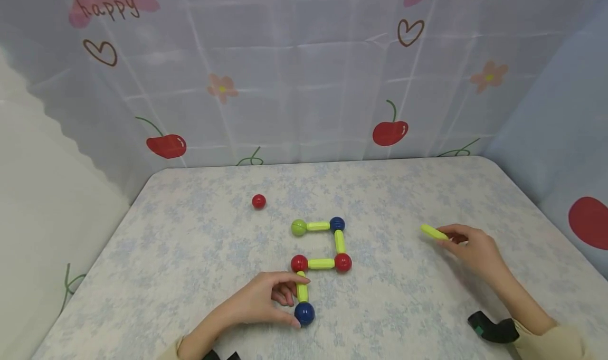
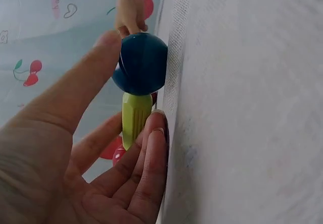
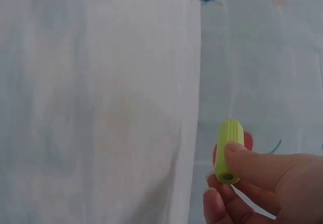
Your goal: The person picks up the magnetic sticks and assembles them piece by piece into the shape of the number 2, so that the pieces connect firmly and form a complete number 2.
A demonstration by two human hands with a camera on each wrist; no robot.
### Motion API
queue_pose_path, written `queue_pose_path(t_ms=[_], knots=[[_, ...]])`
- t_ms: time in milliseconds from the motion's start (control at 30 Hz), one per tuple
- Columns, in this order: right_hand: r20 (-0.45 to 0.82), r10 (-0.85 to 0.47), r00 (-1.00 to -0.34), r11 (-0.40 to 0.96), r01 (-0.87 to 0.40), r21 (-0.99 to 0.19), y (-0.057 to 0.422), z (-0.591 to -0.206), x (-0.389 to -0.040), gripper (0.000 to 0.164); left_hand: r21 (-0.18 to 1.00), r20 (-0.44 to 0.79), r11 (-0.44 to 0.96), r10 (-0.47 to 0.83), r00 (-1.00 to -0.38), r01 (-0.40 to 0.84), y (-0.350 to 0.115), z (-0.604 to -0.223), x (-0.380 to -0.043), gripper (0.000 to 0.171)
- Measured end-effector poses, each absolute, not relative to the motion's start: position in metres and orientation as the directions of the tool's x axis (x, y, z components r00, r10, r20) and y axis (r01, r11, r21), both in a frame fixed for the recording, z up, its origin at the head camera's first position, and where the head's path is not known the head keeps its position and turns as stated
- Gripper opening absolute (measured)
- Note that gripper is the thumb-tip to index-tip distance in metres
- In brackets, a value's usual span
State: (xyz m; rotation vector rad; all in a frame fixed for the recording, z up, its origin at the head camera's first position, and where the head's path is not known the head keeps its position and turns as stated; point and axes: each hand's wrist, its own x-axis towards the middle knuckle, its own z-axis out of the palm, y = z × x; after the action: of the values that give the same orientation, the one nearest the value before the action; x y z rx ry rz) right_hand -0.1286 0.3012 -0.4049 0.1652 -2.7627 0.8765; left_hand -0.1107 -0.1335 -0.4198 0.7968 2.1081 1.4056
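My left hand (image 1: 263, 299) is at the near end of a chain of balls and yellow-green magnetic building rods. Its thumb is against the blue ball (image 1: 304, 314), while the index finger crosses the nearest rod (image 1: 302, 292) just below a red ball (image 1: 299, 263). In the left wrist view, the other fingers curl beside that rod (image 2: 135, 115), under the blue ball (image 2: 141, 62). Over on the right, my right hand (image 1: 475, 249) pinches a loose yellow-green rod (image 1: 433, 231) between thumb and fingers; the right wrist view shows a dark spot on the rod's end (image 3: 229, 156).
The chain bends on through a rod (image 1: 321, 264), a second red ball (image 1: 343, 262), another rod (image 1: 339, 242), a dark blue ball (image 1: 337, 224) and a rod (image 1: 317, 226) to a green ball (image 1: 298, 227). Farther back lies a loose red ball (image 1: 258, 201) on the patterned tablecloth (image 1: 199, 217).
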Motion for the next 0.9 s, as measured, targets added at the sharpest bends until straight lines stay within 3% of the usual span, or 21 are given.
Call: queue_pose_path(t_ms=[200, 333, 633, 900], knots=[[0.365, -0.215, -0.906, 0.746, -0.394, -0.537, 0.248, -0.399, -0.111, 0.025, 0.872, -0.035, 0.377, 0.684, -0.729, 0.312, -0.127, -0.416, -0.104, 0.063], [0.316, -0.329, -0.89, 0.649, -0.456, -0.609, 0.213, -0.399, -0.097, 0.025, 0.858, -0.021, 0.391, 0.676, -0.737, 0.334, -0.126, -0.416, -0.103, 0.061], [0.075, -0.529, -0.845, 0.519, -0.392, -0.76, 0.162, -0.409, -0.08, 0.019, 0.863, -0.015, 0.376, 0.686, -0.727, 0.337, -0.128, -0.418, -0.104, 0.058], [0.071, -0.566, -0.822, 0.479, -0.398, -0.782, 0.144, -0.42, -0.076, 0.018, 0.869, -0.021, 0.37, 0.689, -0.725, 0.327, -0.129, -0.417, -0.104, 0.057]])
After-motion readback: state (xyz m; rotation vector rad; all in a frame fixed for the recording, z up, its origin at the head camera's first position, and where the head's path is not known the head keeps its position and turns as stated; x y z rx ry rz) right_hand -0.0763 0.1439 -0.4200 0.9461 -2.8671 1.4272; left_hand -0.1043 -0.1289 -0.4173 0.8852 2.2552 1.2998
